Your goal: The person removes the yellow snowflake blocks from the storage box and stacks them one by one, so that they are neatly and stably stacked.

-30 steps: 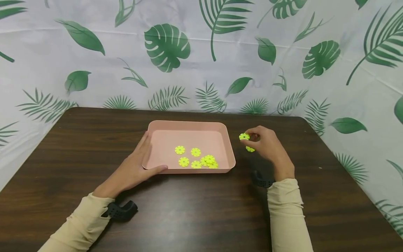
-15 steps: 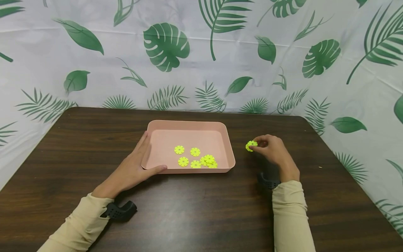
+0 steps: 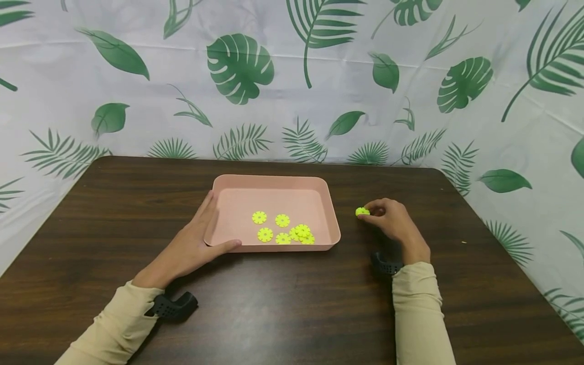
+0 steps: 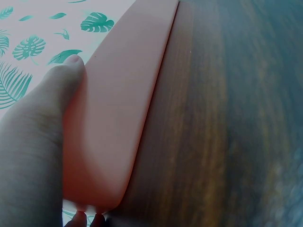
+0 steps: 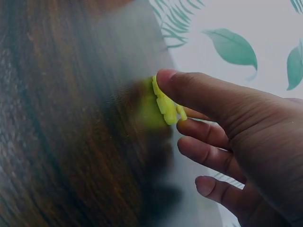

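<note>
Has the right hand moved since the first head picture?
Yes: against the pink tray, the right hand shifted slightly rightward and downward in view.

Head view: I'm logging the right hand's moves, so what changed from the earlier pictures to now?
The right hand, still pinching a yellow disc, shifted slightly right and down in view, to where another lay. The left hand on the pink tray and the discs inside stayed put.

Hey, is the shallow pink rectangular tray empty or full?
Neither: several bright yellow notched discs lie inside the pink tray, but much of its floor shows bare.
</note>
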Demonstrator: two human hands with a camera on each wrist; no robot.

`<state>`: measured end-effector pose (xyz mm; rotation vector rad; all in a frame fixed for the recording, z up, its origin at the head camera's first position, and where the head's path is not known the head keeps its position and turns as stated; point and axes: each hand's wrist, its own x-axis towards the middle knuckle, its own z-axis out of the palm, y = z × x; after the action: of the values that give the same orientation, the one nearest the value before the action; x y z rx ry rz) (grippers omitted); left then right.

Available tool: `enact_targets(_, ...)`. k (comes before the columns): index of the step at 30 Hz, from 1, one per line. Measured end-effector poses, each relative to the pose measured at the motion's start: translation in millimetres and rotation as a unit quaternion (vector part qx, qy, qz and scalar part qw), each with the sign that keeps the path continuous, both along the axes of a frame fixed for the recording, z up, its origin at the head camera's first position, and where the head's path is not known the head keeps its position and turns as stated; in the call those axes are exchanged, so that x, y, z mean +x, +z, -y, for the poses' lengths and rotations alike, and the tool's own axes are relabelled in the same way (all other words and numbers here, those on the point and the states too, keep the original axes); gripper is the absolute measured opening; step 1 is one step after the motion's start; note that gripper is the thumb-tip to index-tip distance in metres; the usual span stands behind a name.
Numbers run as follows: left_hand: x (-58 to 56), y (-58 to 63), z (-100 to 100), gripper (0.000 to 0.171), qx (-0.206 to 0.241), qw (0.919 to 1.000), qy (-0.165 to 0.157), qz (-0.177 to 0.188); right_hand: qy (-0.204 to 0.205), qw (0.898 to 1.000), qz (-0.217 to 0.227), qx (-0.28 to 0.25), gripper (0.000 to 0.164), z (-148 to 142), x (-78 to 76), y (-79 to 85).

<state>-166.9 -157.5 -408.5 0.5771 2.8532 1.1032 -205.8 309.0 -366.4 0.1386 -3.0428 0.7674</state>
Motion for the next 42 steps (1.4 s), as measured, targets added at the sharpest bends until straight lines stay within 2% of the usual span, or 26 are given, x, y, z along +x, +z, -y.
enact_targets(12,1.0,0.1,0,0.116,-0.003,1.0,-0.003,0.0,-0.004,1.0,0.004,-0.009,0.042,-1,-0.8,-2.9)
enact_targets(22,0.8,-0.6,2,0.117,0.009,1.0,-0.002,-0.003,0.003,0.999,-0.032,-0.022,0.05,10,1.0,14.0)
enact_targets(30,0.3,-3.1,1,0.117,0.016,0.9999,-0.004,0.003,0.01,0.994,-0.1,-0.048,0.041,41,-1.9,22.8)
enact_targets(42,0.0,-1.3,3,0.118,0.014,0.9999,0.0,0.001,0.052,0.987,-0.121,-0.093,0.034,113,-19.2,18.4)
